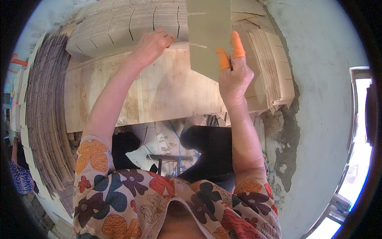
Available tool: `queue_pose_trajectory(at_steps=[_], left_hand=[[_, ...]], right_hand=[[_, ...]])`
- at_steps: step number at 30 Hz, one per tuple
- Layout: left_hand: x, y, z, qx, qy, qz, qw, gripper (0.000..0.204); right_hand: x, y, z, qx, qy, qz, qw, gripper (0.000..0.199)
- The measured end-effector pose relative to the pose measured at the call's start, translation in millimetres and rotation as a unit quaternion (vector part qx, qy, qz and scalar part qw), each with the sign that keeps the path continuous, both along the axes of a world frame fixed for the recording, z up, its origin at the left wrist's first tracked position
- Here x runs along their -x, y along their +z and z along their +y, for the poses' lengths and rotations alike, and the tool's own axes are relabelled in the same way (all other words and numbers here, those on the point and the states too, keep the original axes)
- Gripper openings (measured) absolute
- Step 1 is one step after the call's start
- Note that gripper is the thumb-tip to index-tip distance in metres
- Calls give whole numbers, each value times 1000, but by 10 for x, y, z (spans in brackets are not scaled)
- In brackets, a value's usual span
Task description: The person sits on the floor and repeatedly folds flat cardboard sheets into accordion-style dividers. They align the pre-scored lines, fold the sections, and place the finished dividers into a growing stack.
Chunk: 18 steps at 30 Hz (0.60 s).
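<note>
A flat greenish-grey cardboard sheet (209, 40) with pale slits rises in front of me, past the top of the view. My right hand (236, 79) grips its right edge near the lower corner; orange finger covers sit on the thumb and a finger. To the left of the sheet, my left hand (153, 47) hovers over the far part of a wooden board (119, 93). Its fingers are curled in, an orange cover shows at one tip, and nothing is visible in them. Right behind that hand stand packed slitted cardboard pieces (119, 30).
A tall stack of cardboard sheets (45, 107) borders the board on the left. More cardboard (264, 65) leans at the right, beside a patchy wall (318, 91). Under the board's near edge are my dark-clad legs (211, 151). Another person's patterned sleeve (22, 177) shows at the far left.
</note>
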<state>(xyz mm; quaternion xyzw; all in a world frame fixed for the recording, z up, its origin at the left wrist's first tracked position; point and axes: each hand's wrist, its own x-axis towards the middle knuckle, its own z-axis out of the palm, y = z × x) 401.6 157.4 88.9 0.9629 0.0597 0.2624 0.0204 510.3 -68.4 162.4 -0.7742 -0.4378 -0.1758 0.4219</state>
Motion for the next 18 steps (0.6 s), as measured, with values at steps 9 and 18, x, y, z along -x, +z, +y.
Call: queue_pose_trajectory(at_steps=[9,18], left_hand=[[14,283,-574,-13,-69,-63,996,6],[176,670,-849,312,-13,-6,950,22]], right_hand=[[-9,-280,18,86,45,-54,994,57],[45,-468,6,163,74,-61,982,75]])
